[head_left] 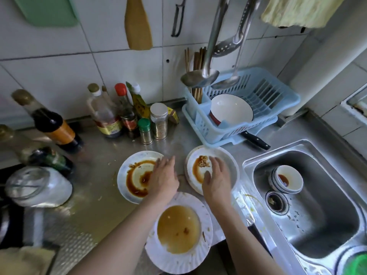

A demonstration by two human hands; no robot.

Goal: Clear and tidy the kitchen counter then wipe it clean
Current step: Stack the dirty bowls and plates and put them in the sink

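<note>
Three dirty white plates lie on the steel counter (99, 191). The left plate (127, 183) has a ring of dark sauce. The right plate (228, 161) holds sauce and a few food scraps. The near plate (178, 255) is filled with brown broth. My left hand (163, 177) hovers over the right edge of the left plate, fingers spread, holding nothing. My right hand (217, 177) is over the right plate, fingers apart; whether it touches the plate I cannot tell.
To the right, the sink (317, 225) holds stacked small bowls (286, 179). A blue dish rack (244, 108) with a white bowl stands behind, a knife (256, 140) under it. Sauce bottles and spice jars (127, 118) line the back; a glass jar (37, 187) lies at left. Ladles hang overhead.
</note>
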